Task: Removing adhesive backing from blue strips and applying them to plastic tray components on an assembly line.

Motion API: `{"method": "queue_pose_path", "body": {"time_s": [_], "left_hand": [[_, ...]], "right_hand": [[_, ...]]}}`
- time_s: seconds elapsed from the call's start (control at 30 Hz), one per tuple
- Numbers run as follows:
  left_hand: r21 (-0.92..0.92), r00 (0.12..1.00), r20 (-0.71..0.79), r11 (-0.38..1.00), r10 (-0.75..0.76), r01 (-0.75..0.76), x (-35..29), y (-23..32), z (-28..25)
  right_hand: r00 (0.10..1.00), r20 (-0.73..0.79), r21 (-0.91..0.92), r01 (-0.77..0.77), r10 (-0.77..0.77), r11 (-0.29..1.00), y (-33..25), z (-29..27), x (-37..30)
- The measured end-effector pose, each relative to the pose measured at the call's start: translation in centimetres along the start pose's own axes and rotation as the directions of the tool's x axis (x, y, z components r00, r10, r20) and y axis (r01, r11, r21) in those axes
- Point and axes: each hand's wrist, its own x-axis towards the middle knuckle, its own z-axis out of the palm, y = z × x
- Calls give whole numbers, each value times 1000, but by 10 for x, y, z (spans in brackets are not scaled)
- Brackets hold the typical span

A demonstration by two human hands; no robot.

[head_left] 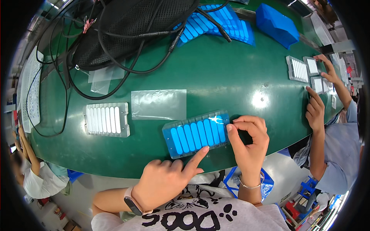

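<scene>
A clear plastic tray (168,126) lies in front of me, slightly tilted on the table, with a blue film sheet (197,133) over it. Long rounded strips show in a row through the blue. The index finger of my left hand (163,181) stretches onto the tray's near edge and presses there; its other fingers are loosely curled and hold nothing. At the tray's right end, my right hand (250,140) pinches the edge of the blue film sheet between thumb and index finger. To the left sits a second clear tray (125,119) with white strips in it.
A clear plastic sheet (158,104) lies on the green table (223,84). Behind it are a black mesh bag (115,34) with cables, stacked blue sheets (216,25) and a folded blue sheet (276,25). At right, a co-worker's hands (316,109) are by several clear trays (297,69).
</scene>
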Motion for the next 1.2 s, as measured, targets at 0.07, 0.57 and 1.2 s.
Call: {"method": "queue_pose_path", "body": {"time_s": [0.07, 0.57, 1.2], "left_hand": [[-31, 1000, 28, 1000, -2, 3, 0, -3, -1], [17, 985, -37, 985, -170, 171, -10, 0, -3], [126, 990, -101, 986, -98, 110, -24, -7, 0]], "right_hand": [[1000, 1, 2, -11, 11, 1000, -1, -1, -1], [1000, -7, 1, -16, 16, 1000, 1, -3, -2], [988, -39, 82, 152, -150, 985, 8, -6, -1]]}}
